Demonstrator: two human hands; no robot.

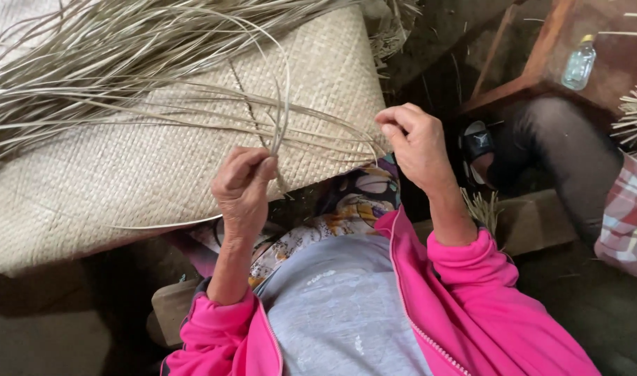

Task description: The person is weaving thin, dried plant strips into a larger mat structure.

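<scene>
A pale woven straw mat point(123, 174) lies across my lap, with many loose dry strands point(88, 63) fanning out over its top left. My left hand point(243, 188) is pinched on a few looping strands point(282, 118) at the mat's near edge. My right hand point(416, 143) is at the mat's right corner, fingers curled and pinching thin strands that arc across to the left hand. Both of my arms wear pink sleeves.
A clear plastic bottle point(579, 64) stands on a wooden surface point(541, 83) at the top right. Another person's leg in dark trousers point(562, 160) and a sandalled foot point(480, 150) are at the right. More straw ends point(635, 115) show at the right edge.
</scene>
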